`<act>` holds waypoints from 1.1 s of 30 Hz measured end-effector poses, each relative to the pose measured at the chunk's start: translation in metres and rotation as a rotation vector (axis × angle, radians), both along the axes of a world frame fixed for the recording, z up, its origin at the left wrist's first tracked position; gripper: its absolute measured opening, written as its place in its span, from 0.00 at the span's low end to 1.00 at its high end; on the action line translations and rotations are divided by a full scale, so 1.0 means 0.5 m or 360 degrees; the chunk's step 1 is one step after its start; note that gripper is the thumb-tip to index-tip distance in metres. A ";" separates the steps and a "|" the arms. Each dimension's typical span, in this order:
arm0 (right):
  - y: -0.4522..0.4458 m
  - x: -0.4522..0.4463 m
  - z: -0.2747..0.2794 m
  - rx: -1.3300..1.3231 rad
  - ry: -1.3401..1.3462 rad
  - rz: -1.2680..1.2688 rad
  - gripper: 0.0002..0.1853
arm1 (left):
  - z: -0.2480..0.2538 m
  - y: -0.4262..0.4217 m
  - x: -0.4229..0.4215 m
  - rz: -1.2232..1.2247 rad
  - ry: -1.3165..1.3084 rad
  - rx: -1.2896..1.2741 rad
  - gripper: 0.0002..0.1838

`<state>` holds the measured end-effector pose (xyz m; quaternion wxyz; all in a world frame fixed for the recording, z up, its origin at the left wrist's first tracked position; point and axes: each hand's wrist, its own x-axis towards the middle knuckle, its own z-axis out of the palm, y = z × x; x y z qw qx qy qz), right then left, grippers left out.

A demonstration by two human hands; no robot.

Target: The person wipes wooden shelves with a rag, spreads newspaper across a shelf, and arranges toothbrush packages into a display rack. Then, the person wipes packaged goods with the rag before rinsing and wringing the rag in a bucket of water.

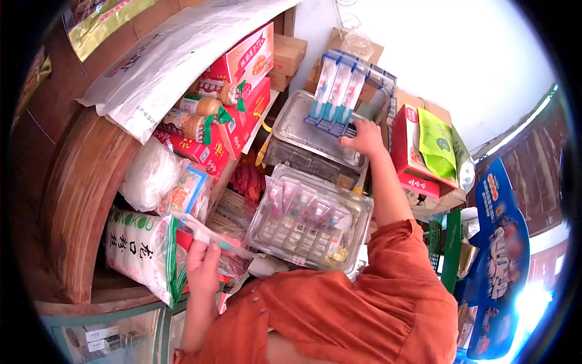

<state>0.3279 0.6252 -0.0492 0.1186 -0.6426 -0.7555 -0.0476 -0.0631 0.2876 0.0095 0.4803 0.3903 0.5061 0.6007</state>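
My left hand (203, 267) is closed on a slim packaged toothbrush (209, 233), white and clear with a teal part. It is at the lower left, beside the white noodle bag (142, 252). My right hand (368, 139) grips the lower right corner of a blue wire rack (331, 128). Several toothbrush packs (339, 91) with teal lower ends stand tilted in this rack. The rack rests over a metal-lidded tray (291, 124). Nearer to me is a clear plastic box (357, 221), with several small clear pouches (300, 200) lying on its lid.
Red boxes (251, 57) and rolls of round biscuits (203, 106) fill the shelf at left under a white sheet (176, 48). On the right are a red carton (407, 145) with a green packet (436, 142), a green crate (450, 252) and a blue display board (500, 255).
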 end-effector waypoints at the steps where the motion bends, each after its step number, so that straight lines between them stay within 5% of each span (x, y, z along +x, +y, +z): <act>1: -0.023 -0.009 0.038 0.0015 0.0029 0.0054 0.43 | 0.012 0.016 0.000 -0.0024 -0.0013 0.0085 0.12; 11: -0.302 -0.107 0.265 0.0145 0.0302 0.0585 0.37 | 0.192 0.177 0.076 -0.0017 -0.0283 0.0824 0.12; 33: -0.510 -0.194 0.265 0.0231 0.0418 0.0680 0.38 | 0.167 0.137 0.092 -0.0257 -0.0053 0.0749 0.10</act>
